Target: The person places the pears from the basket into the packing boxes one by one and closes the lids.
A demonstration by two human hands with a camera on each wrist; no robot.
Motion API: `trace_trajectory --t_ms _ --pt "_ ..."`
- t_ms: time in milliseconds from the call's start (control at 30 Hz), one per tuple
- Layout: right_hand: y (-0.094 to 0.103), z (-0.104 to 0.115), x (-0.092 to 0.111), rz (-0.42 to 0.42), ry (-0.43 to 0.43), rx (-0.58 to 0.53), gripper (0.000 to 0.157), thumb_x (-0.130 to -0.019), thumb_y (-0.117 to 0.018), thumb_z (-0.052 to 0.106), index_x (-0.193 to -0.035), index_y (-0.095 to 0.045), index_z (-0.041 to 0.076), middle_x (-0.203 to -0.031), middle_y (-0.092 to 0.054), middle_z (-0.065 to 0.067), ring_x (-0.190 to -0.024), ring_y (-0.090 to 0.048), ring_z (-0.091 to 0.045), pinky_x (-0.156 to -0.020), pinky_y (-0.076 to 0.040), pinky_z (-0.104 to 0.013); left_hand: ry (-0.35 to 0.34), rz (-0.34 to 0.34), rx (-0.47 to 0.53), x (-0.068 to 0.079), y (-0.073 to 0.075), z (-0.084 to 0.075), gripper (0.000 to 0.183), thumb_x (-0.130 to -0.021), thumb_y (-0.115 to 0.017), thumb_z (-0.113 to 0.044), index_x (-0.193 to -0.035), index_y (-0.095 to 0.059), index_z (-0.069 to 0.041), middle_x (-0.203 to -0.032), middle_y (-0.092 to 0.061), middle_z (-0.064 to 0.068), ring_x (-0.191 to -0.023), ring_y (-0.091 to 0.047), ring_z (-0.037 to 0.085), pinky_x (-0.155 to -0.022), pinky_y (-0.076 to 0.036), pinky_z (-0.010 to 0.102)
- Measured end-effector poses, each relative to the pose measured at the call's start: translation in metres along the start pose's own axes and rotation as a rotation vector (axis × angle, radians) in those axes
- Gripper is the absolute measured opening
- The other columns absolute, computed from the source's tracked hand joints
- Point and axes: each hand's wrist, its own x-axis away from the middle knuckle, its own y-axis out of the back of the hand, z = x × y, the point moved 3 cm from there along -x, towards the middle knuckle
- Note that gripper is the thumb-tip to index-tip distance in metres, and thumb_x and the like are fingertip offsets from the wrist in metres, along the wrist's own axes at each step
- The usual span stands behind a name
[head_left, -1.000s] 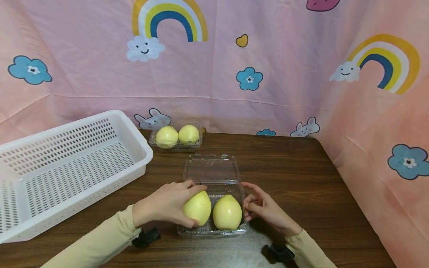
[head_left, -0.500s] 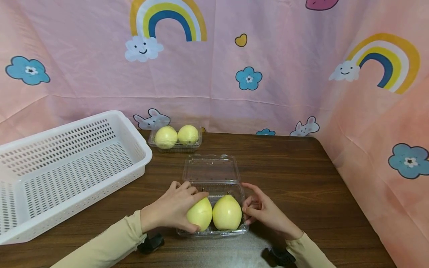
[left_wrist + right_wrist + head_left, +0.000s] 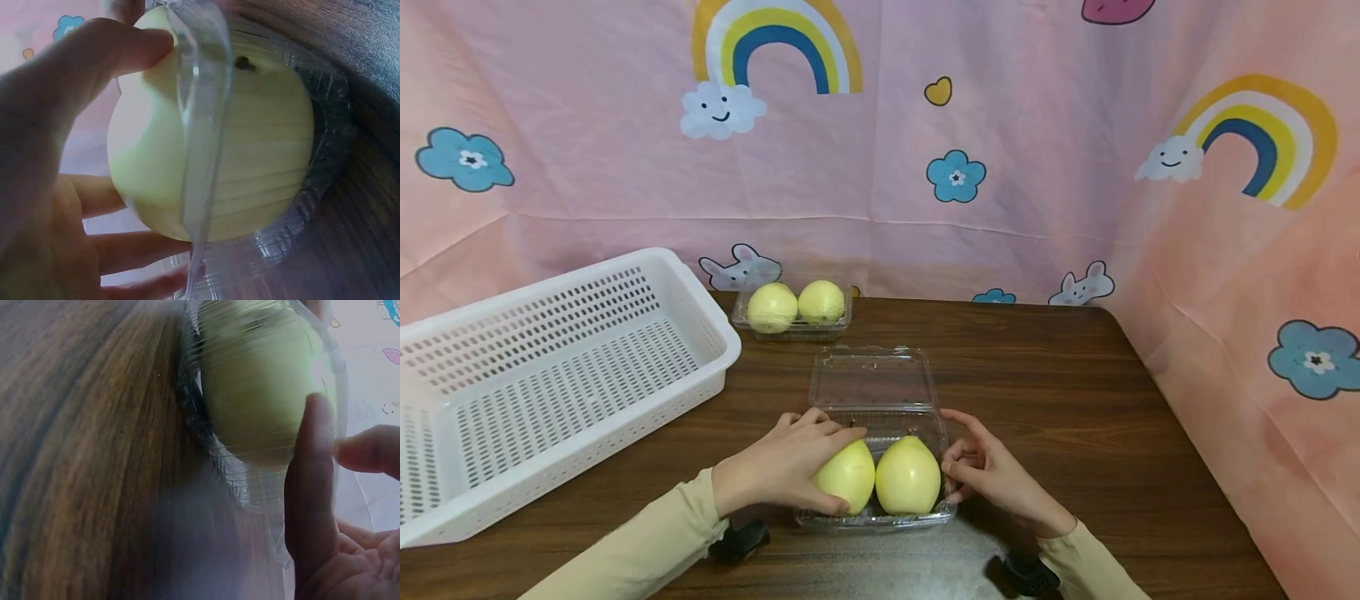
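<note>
A clear plastic clamshell box [image 3: 887,522] stands on the table, its lid [image 3: 872,379] folded back. Two pale yellow-green pears sit side by side in its base. My left hand [image 3: 786,467] grips the left pear [image 3: 848,479], thumb on the near side and fingers behind; part of that pear is hidden under the hand. In the left wrist view the box's rim crosses in front of this pear [image 3: 262,137]. Next to the right pear [image 3: 908,477], my right hand [image 3: 996,475] pinches the box's right rim, one finger [image 3: 310,487] along the outer wall.
At the left, a large white perforated basket [image 3: 700,383] takes up much of the table. A second clear box [image 3: 797,333] with two pears [image 3: 772,308] is at the back edge. A printed pink cloth [image 3: 1030,125] hangs behind and to the right.
My left hand has moved slightly right, and the left pear has settled beside the other in the box. The right hand stays at the rim.
</note>
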Motion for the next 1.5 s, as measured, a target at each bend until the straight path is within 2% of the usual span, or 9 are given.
trace_trajectory --t_ms 200,367,533,733,933,1033,1167,1300,1500 --pt "0.002 0.001 -0.001 -0.006 0.017 0.082 0.064 -0.094 -0.056 -0.002 -0.149 -0.025 0.003 -0.089 -0.059 -0.016 -0.070 -0.062 -0.022 -0.061 -0.056 -0.039 -0.034 -0.063 0.012 0.004 0.004 0.000 0.068 -0.080 -0.074 -0.051 -0.131 -0.058 -0.010 -0.123 -0.060 0.007 -0.111 -0.051 0.029 -0.080 -0.045 0.051" --pt "0.004 0.003 -0.002 -0.017 0.029 0.119 0.058 -0.095 -0.056 0.001 -0.147 -0.029 0.003 -0.091 -0.057 -0.015 -0.074 -0.062 -0.022 -0.062 -0.055 -0.042 -0.024 -0.177 0.030 0.005 0.012 0.003 0.053 -0.088 -0.069 -0.043 -0.127 -0.061 -0.009 -0.122 -0.058 0.007 -0.108 -0.055 0.028 -0.082 -0.047 0.051" --pt "0.007 0.004 -0.004 -0.040 0.049 0.146 0.049 -0.096 -0.054 0.000 -0.142 -0.036 0.000 -0.091 -0.053 -0.014 -0.076 -0.062 -0.021 -0.063 -0.055 -0.040 0.045 -0.306 0.072 0.005 0.017 0.012 0.043 -0.088 -0.072 -0.032 -0.122 -0.062 -0.008 -0.117 -0.059 0.006 -0.106 -0.059 0.026 -0.081 -0.050 0.047" --pt "0.014 0.003 -0.011 -0.062 0.054 0.168 0.042 -0.095 -0.052 -0.003 -0.136 -0.042 -0.006 -0.091 -0.051 -0.014 -0.076 -0.060 -0.021 -0.064 -0.056 -0.038 0.146 -0.388 0.205 0.004 0.011 0.031 0.036 -0.090 -0.071 -0.021 -0.119 -0.062 -0.002 -0.105 -0.060 0.009 -0.089 -0.059 0.022 -0.071 -0.049 0.038" --pt "0.023 -0.001 -0.020 -0.084 0.029 0.194 0.036 -0.097 -0.050 0.000 -0.133 -0.044 -0.007 -0.092 -0.053 -0.016 -0.078 -0.062 -0.026 -0.065 -0.056 -0.038 0.234 -0.447 0.288 0.005 0.004 0.055 0.031 -0.090 -0.069 -0.016 -0.116 -0.062 0.000 -0.104 -0.061 0.013 -0.085 -0.062 0.022 -0.070 -0.053 0.037" --pt "0.027 -0.003 -0.026 -0.094 0.024 0.196 0.036 -0.097 -0.049 0.000 -0.132 -0.043 -0.009 -0.092 -0.055 -0.018 -0.078 -0.063 -0.029 -0.064 -0.056 -0.039 0.300 -0.449 0.325 0.005 0.002 0.067 0.030 -0.091 -0.067 -0.015 -0.116 -0.061 0.001 -0.108 -0.062 0.017 -0.082 -0.065 0.023 -0.072 -0.053 0.041" --pt "0.032 -0.006 -0.035 -0.114 -0.002 0.196 0.036 -0.099 -0.050 0.004 -0.132 -0.044 -0.008 -0.092 -0.057 -0.018 -0.078 -0.064 -0.030 -0.064 -0.057 -0.041 0.399 -0.385 0.441 0.005 -0.001 0.077 0.034 -0.094 -0.063 -0.017 -0.121 -0.057 0.004 -0.110 -0.063 0.019 -0.083 -0.066 0.024 -0.074 -0.052 0.043" --pt "0.035 -0.007 -0.044 -0.122 -0.029 0.183 0.036 -0.100 -0.051 0.009 -0.132 -0.045 -0.008 -0.090 -0.059 -0.014 -0.077 -0.064 -0.025 -0.065 -0.057 -0.041 0.470 -0.309 0.662 0.002 -0.008 0.083 0.043 -0.096 -0.060 -0.015 -0.131 -0.050 0.009 -0.105 -0.064 0.016 -0.083 -0.066 0.024 -0.072 -0.054 0.038" --pt "0.036 -0.007 -0.055 -0.127 -0.036 0.158 0.037 -0.100 -0.050 0.010 -0.132 -0.045 -0.009 -0.091 -0.059 -0.011 -0.076 -0.061 -0.020 -0.065 -0.057 -0.042 0.469 -0.289 0.950 -0.002 -0.015 0.086 0.043 -0.100 -0.046 -0.004 -0.138 -0.038 0.014 -0.097 -0.065 0.016 -0.080 -0.064 0.020 -0.072 -0.055 0.033"
